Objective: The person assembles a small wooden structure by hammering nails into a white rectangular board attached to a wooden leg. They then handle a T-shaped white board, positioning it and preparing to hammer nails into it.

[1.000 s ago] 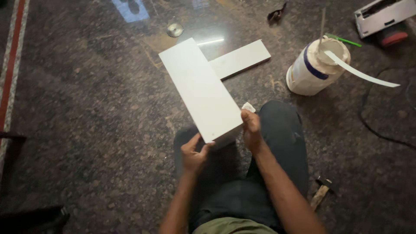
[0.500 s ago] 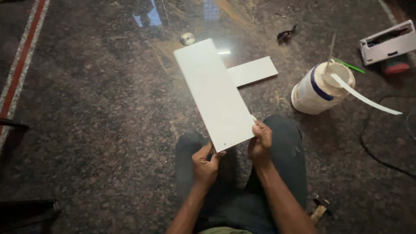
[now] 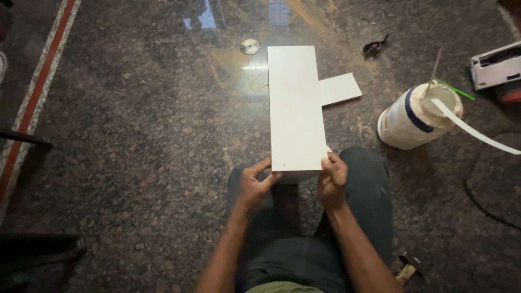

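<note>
From my seat, my left hand [image 3: 254, 182] pinched the near left corner of the long white board [image 3: 296, 108], which lay flat out over the speckled stone floor [image 3: 135, 135]. My right hand [image 3: 332, 178] gripped its near right corner. I judged it stiff, light and smooth-faced, best taken by its edges.

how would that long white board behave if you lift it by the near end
Likely stiff: the long white board stays flat though the left hand and right hand grip only its near end. Its glossy face may be slippery. Being long, it would probably lever downward at the far end.
</note>
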